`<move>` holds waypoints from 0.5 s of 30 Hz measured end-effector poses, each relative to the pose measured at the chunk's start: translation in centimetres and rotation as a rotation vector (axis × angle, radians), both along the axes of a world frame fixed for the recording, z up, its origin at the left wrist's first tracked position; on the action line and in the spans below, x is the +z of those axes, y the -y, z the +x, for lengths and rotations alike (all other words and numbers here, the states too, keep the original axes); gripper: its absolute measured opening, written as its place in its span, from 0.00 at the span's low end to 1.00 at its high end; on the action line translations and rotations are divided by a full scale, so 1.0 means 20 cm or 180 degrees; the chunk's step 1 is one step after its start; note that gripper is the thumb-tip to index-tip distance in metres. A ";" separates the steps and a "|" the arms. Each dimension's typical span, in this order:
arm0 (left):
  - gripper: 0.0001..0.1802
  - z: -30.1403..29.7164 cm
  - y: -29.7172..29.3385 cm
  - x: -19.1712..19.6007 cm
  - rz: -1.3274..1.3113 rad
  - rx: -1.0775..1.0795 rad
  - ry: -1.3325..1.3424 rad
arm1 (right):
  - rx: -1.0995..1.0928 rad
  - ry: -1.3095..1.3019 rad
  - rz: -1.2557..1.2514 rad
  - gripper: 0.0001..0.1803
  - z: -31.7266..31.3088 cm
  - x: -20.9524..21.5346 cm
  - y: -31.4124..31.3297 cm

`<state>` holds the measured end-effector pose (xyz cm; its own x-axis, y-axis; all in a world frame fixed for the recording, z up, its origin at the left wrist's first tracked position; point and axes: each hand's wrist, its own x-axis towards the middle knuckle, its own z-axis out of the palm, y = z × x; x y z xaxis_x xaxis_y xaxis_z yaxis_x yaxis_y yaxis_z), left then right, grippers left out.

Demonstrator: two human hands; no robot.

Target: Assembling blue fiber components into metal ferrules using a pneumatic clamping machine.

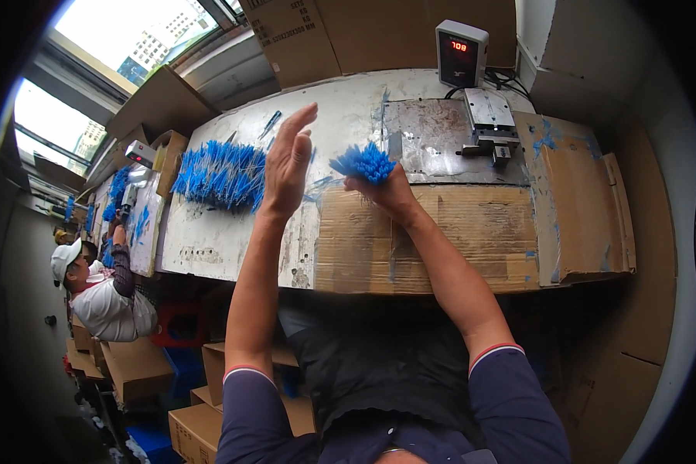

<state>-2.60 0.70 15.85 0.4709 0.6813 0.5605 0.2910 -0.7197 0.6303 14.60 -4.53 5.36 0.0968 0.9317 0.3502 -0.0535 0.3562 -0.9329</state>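
My right hand [393, 196] is closed around a bundle of thin blue plastic strips [366, 164], whose ends fan out above the fist. To its left, my left hand [288, 172] is raised upright over the table with its fingers stretched out, holding nothing. A wide pile of similar blue and whitish strips [220, 176] lies just left of that hand. A few loose strips [323, 185] rest on the tabletop between my two hands. What the right palm covers is hidden.
Flattened cardboard [456, 240] covers the near part of the white table [209, 251]. A metal fixture [490, 116] stands on a steel plate [425, 135], with a display box [462, 54] behind it. A screwdriver [271, 124] lies at the back. A co-worker [108, 290] sits far left.
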 end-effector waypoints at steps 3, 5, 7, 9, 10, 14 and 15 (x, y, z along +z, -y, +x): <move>0.26 -0.14 -0.02 -0.01 -0.0476 0.0772 0.0825 | -0.0205 -0.0183 -0.0107 0.09 0.01 -0.06 -0.04; 0.17 -0.18 -0.02 -0.13 -0.0574 0.0939 0.0836 | -0.0260 0.0029 -0.0207 0.09 0.04 -0.17 -0.09; 0.11 -0.29 0.00 -0.25 -0.0234 0.1446 -0.0647 | -0.0236 0.0204 -0.0268 0.08 0.00 -0.17 -0.10; 0.07 -0.39 0.01 -0.36 0.0100 0.1681 -0.1148 | -0.0341 -0.0935 0.0004 0.07 -0.05 -0.10 -0.06; 0.07 -0.38 0.01 -0.40 0.0182 0.1627 -0.1299 | -0.0385 -0.0765 -0.0041 0.06 -0.03 -0.12 -0.07; 0.08 -0.32 -0.02 -0.52 0.0395 0.1534 -0.1703 | -0.0516 -0.0305 -0.0077 0.05 -0.02 -0.19 -0.11; 0.08 -0.33 -0.02 -0.53 0.0457 0.1564 -0.1905 | -0.0496 -0.0309 -0.0077 0.05 -0.03 -0.18 -0.10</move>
<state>-9.21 1.11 5.17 0.3840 0.8298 0.4050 0.8575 -0.4831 0.1768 13.96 -2.62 1.67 0.2729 0.9107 0.3099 -0.0896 0.3448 -0.9344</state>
